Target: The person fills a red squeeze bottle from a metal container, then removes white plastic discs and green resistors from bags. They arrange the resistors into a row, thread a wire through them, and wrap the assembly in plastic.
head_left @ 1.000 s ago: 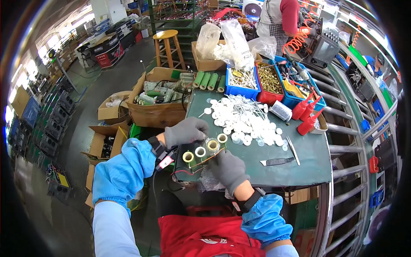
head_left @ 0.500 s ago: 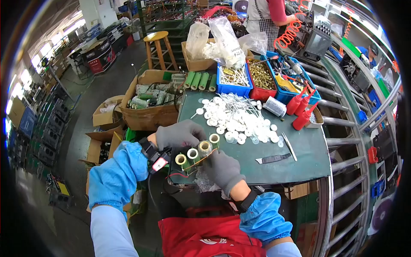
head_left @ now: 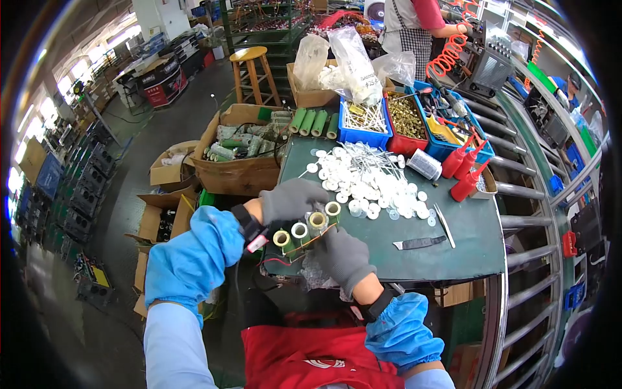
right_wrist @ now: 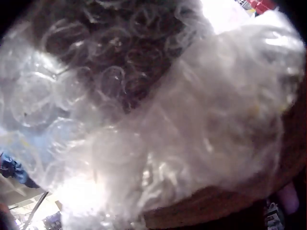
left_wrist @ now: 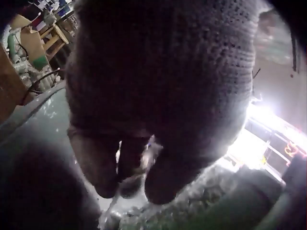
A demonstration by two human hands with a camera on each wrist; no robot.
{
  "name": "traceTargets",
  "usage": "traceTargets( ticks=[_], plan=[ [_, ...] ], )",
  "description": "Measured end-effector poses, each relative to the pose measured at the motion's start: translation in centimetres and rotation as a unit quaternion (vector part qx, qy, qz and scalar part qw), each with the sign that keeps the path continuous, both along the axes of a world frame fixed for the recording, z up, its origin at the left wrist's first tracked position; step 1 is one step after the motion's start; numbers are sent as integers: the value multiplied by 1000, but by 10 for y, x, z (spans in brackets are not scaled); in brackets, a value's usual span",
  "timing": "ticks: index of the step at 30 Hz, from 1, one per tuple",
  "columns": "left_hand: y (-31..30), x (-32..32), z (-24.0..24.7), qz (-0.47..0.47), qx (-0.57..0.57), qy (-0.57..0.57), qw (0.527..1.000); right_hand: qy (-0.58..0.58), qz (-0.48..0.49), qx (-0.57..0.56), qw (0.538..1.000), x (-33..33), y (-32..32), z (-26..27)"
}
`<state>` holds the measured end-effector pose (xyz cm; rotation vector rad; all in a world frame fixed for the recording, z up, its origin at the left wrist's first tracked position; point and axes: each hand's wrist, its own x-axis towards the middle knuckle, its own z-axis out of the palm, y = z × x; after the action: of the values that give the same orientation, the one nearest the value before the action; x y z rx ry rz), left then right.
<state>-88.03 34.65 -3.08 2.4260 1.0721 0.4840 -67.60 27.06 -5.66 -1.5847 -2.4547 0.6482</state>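
In the head view, several green hollow tubes [head_left: 283,241] with pale open ends stand in a slanting row at the table's near edge, joined by a thin copper-coloured wire. Clear bubble wrap [head_left: 315,273] lies around and below them. My gloved left hand [head_left: 295,200] is behind the row, fingers bent down; in the left wrist view its fingertips [left_wrist: 160,189] pinch the clear wrap. At the row's right end, my gloved right hand [head_left: 345,256] has curled fingers gripping the wrap beside the tubes. Bubble wrap [right_wrist: 192,129] covers most of the right wrist view and hides the fingers.
White round-headed pins [head_left: 369,181] lie heaped on the green table [head_left: 414,259], near tweezers [head_left: 444,225] and a dark-handled blade [head_left: 421,243]. Red squeeze bottles [head_left: 465,188] and parts bins [head_left: 366,133] stand behind. A carton of wrapped tubes [head_left: 240,168] is at left, a roller conveyor [head_left: 528,253] at right.
My left hand has shifted rightward along the back of the tube row. The right hand keeps nearly the same place beside the tubes. The head view swung slightly and came back.
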Motion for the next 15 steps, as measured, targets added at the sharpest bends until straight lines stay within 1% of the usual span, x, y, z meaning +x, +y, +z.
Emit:
traceTargets(
  ticks=[1, 3, 4, 5, 6, 7, 8, 10, 11, 12, 14, 15],
  plan=[
    [-4, 9, 9, -18, 97, 106, 989, 1, -1, 2, 1000, 0, 0, -1],
    [-9, 7, 10, 119, 76, 8, 990, 6, -2, 14, 1000, 1, -2, -4],
    [-11, 7, 14, 185, 67, -40, 980, 10, -4, 22, 1000, 2, -2, -4],
    [-16, 1, 20, 261, 78, -101, 957, 34, -11, 28, 999, 4, -4, -5],
    [-26, -7, 39, 258, -35, -167, 951, 58, -18, 34, 998, 6, -5, -5],
    [-40, -10, 49, 225, -50, -156, 960, 82, -23, 42, 996, 9, -6, -5],
    [-58, -9, 55, 193, -65, -145, 968, 159, -38, 79, 983, 11, -10, -7],
    [-101, 3, 64, 157, 17, -2, 987, 305, -63, 149, 939, 16, -20, -11],
    [-111, 9, 48, 137, 34, 28, 990, 321, -69, 150, 933, 15, -21, -9],
    [-125, 17, 38, 156, 43, 62, 985, 337, -75, 150, 927, 11, -23, -6],
    [-134, 29, 26, 203, 93, 33, 974, 356, -83, 156, 917, 4, -25, -4],
    [-133, 29, 26, 207, 90, 24, 974, 359, -86, 162, 915, 1, -23, -7]
  ],
)
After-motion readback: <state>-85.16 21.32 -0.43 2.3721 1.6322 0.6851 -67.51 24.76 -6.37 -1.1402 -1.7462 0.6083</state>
